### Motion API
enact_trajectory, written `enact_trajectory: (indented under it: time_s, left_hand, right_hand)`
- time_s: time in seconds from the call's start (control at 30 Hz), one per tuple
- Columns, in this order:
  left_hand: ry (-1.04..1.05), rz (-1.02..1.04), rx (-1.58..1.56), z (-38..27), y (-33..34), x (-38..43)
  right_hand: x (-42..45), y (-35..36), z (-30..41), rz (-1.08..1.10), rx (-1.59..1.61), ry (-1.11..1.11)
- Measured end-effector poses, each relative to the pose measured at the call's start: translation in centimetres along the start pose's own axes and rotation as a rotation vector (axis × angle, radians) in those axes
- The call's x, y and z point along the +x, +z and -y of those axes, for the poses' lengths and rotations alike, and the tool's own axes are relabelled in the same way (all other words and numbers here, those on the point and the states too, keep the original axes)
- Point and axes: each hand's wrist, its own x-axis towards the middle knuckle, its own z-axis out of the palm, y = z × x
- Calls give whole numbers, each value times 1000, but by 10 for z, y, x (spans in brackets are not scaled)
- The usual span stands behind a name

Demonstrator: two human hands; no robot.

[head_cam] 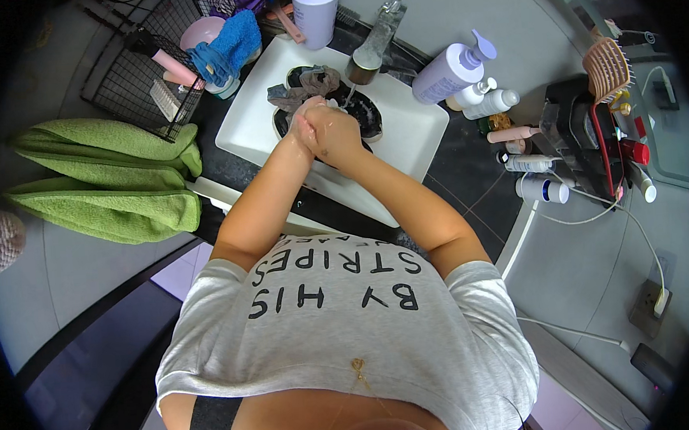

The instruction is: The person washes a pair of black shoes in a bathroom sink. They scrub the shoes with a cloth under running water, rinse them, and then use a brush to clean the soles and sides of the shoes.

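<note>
My left hand (304,119) and my right hand (335,132) are wet and pressed together over the white sink (240,124). A small white bit, foam or cloth, shows at their far edge; what lies between the palms is hidden. A thin stream of water runs from the faucet (366,62) just beyond them. Wet grey-brown cloth (320,81) lies bunched beside my left hand. It rests on black items with pale rims (368,111), perhaps footwear, with suds on them, partly hidden by my hands.
Pump bottles (318,18) (445,72) stand behind and right of the sink. At left are a green towel (115,186), a black wire basket (121,80) and a blue cloth (236,39). Small bottles (542,188), a hairbrush (607,70) and white cables (643,234) are at right.
</note>
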Motion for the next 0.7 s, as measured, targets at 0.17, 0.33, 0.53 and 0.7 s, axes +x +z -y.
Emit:
enact_trajectory:
  time_s: [0.17, 0.33, 0.53, 0.7]
  left_hand:
    - [-158, -283, 102, -14, 59, -26]
    - [-218, -175, 363, -58, 111, -57]
    - [-31, 62, 934, -85, 110, -51]
    - [-24, -206, 730, -67, 68, -39]
  right_hand:
    - [32, -11, -60, 174, 191, 549]
    - [19, -49, -55, 397, 1348, 516]
    - [-2, -45, -67, 574, 1340, 204]
    - [10, -45, -79, 347, 1137, 378]
